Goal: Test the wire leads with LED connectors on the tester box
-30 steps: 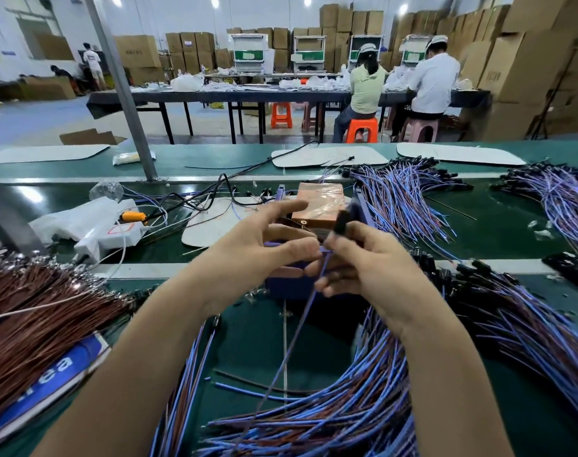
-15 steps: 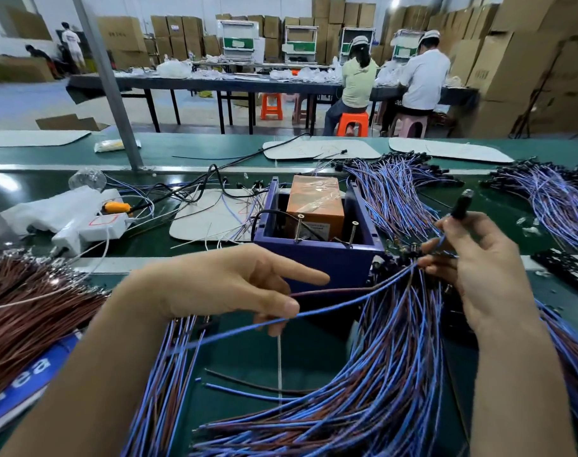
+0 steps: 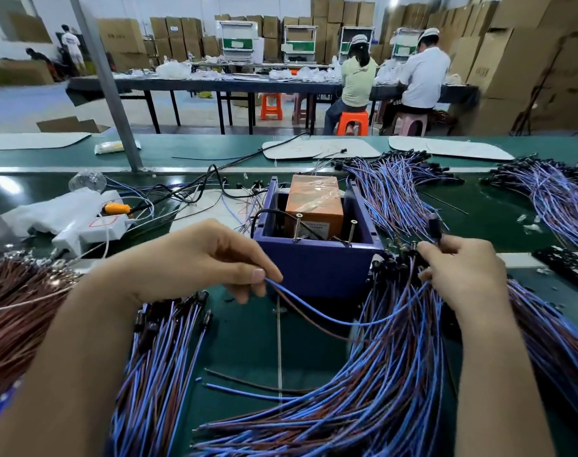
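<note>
The purple tester box stands open-topped on the green bench. Inside it sit an orange block wrapped in clear film and 2 upright screws, one toward each front corner.

Both hands hold 1 wire lead — a blue strand and a brown strand running together. It sags in a shallow curve just in front of the box, not touching it.

- The left hand is in front of the box's left front corner. Its thumb and forefinger pinch the lead's bare end, and the other fingers are curled under.
- The right hand is just to the right of the box's right front corner. Its fingers are curled, and the lead's black connector stands up from between its thumb and forefinger.

A big heap of blue and brown leads lies in front of the box and to its right, with their black ends bunched against the right front corner. A smaller bundle lies in front of the box to the left, and a mass of brown wires is further left. A single loose lead lies on the bench between the heap and the smaller bundle.

Behind the box to the right more leads fan out. Left of the box a white power strip has an orange plug in it. Well behind the box, 2 people in caps sit on stools at a long table — backs to the camera.
</note>
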A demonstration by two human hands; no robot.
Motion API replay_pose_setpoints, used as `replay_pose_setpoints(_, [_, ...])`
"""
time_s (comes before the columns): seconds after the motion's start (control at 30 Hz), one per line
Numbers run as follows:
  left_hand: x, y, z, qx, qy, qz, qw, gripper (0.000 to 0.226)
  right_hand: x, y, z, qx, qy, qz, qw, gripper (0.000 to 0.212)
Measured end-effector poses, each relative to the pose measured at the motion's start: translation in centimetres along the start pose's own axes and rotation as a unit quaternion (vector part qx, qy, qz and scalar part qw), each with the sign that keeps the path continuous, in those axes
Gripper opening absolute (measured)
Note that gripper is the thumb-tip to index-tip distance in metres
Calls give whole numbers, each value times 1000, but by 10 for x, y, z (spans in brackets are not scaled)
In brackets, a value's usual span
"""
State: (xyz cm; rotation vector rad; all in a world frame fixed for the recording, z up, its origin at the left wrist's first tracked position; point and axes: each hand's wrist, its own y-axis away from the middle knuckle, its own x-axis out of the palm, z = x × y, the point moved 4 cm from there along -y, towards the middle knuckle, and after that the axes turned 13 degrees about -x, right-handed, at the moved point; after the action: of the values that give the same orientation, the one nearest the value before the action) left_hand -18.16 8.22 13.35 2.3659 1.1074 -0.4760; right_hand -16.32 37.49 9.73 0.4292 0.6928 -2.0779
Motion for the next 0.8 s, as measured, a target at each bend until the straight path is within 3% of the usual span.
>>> replay_pose_setpoints(0.1, [9,-10,-4,2,43,-33,999,15,4,4,18,-25,84,5,996,30])
replay_pose_setpoints(0.3, [16,-17,-6,-13,150,-69,986,6,30,15,55,-94,82,54,991,66])
replay_pose_setpoints(0.43, [15,-17,-7,-11,174,-78,982,7,43,20,52,-70,77,115,988,86])
replay_pose_setpoints(0.57, [14,-18,-7,4,194,-102,976,8,39,19,47,-72,101,118,985,79])
replay_pose_setpoints(0.67, [14,-21,-6,10,202,-129,971,10,35,20,54,-128,31,88,987,62])
replay_pose_setpoints(0.8, [15,-24,-5,10,207,-152,966,9,39,28,66,-154,-66,165,972,35])
